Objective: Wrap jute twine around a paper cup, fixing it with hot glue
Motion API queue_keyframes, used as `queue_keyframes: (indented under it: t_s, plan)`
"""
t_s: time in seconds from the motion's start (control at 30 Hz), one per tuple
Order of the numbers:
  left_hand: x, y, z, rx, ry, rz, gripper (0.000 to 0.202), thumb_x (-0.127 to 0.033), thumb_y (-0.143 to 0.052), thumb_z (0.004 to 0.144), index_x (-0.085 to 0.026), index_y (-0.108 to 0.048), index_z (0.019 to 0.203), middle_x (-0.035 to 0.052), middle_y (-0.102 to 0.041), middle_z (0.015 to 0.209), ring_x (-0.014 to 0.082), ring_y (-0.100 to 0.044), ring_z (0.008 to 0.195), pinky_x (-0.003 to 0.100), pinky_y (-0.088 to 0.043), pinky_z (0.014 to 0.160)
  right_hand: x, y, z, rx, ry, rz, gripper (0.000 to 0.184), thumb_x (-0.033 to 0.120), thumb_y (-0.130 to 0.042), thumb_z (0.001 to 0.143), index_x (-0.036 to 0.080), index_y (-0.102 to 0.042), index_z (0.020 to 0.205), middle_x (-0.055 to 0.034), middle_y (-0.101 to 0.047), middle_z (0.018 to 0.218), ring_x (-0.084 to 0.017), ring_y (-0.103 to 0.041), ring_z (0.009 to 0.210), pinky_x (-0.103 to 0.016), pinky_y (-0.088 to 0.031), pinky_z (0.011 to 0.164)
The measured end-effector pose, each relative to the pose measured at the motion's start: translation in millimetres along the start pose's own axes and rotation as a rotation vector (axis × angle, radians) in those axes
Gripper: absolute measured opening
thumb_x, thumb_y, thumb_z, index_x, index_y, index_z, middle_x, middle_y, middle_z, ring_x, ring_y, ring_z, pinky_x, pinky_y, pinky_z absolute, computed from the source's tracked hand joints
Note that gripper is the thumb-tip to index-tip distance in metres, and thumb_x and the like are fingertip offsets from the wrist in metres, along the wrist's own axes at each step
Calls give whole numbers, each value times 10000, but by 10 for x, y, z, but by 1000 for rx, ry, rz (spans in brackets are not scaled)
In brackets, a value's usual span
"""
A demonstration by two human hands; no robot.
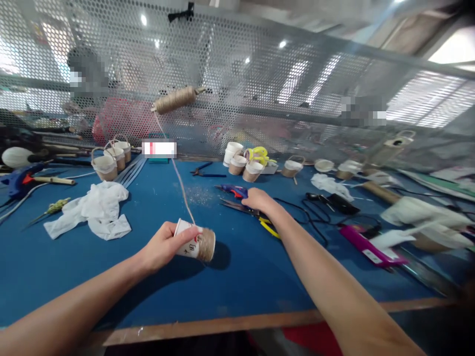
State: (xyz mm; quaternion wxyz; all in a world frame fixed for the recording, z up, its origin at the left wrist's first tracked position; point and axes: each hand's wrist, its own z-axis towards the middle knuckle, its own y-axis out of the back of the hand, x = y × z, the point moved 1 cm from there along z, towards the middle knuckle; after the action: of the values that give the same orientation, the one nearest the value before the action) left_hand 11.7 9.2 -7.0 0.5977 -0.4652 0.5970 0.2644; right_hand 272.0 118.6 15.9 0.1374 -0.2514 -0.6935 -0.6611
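My left hand (pixel 163 245) is closed around a white paper cup (pixel 193 241) lying on its side, its bottom part wound with brown twine. A strand of twine (pixel 177 173) runs from the cup up to a twine spool (pixel 174 100) hung on the mesh screen. My right hand (pixel 259 199) reaches forward and rests on a blue glue gun (pixel 233 190), just above yellow-handled scissors (pixel 256 216); its fingers curl down over the gun.
Blue work table with a wooden front edge (pixel 208 326). White cloth (pixel 94 210) lies at left, twine-wrapped cup baskets (pixel 111 160) behind it. More cups (pixel 243 164), pliers (pixel 204 172), black cables (pixel 315 217) and a magenta tool (pixel 365 244) at right. Person behind mesh (pixel 89 94).
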Motion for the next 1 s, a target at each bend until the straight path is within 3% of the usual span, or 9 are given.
queue_keyframes:
  t_s: [0.17,0.3,0.47,0.63,0.73,0.9,1.0]
  plan:
    - [-2,0,25,-22,-20,-2,460,-536,-677,570,-78,-634,579,-6,-552,502,77,-434,465,191,-320,486,12,-27,-11,-30,-54,79,246,295,-474,866,193,-542,1080,-77,-534,1137,-177,-551,930,-369,-468,785]
    - [-1,3,40,-43,-40,18,471,-558,-666,567,-89,-627,563,-11,-538,496,79,-417,459,194,-313,477,99,67,-228,-46,-46,248,269,294,-493,857,166,-526,1091,-71,-547,1096,-176,-562,895,-372,-481,744]
    - [63,41,73,-10,-39,54,475,-561,-624,624,-89,-635,573,-6,-535,505,90,-424,480,205,-326,508,221,159,-639,131,71,531,148,264,-574,774,141,-543,851,-23,-622,728,-122,-590,639,-277,-481,642]
    - [81,72,108,-25,-38,65,484,-573,-606,637,-92,-627,590,-20,-489,503,83,-378,483,207,-302,507,409,78,-900,308,192,687,222,312,-610,710,155,-541,852,-81,-662,816,-159,-624,673,-297,-484,626]
    - [78,85,128,-50,-48,75,478,-567,-586,663,-101,-594,561,-29,-447,496,77,-338,481,209,-279,502,489,66,-961,349,228,763,219,300,-592,724,161,-553,888,-95,-651,888,-166,-621,676,-299,-478,589]
    - [125,106,155,-63,-33,85,487,-603,-565,654,-122,-590,579,-22,-449,520,92,-345,497,221,-289,510,512,158,-995,320,221,748,209,321,-605,728,167,-614,869,-60,-650,713,-153,-595,636,-285,-456,617]
    - [134,121,167,-84,-40,102,495,-616,-565,643,-127,-573,569,-18,-453,534,96,-346,513,220,-299,516,520,126,-1027,369,203,760,206,334,-615,706,165,-634,822,-54,-643,650,-144,-573,579,-262,-436,540]
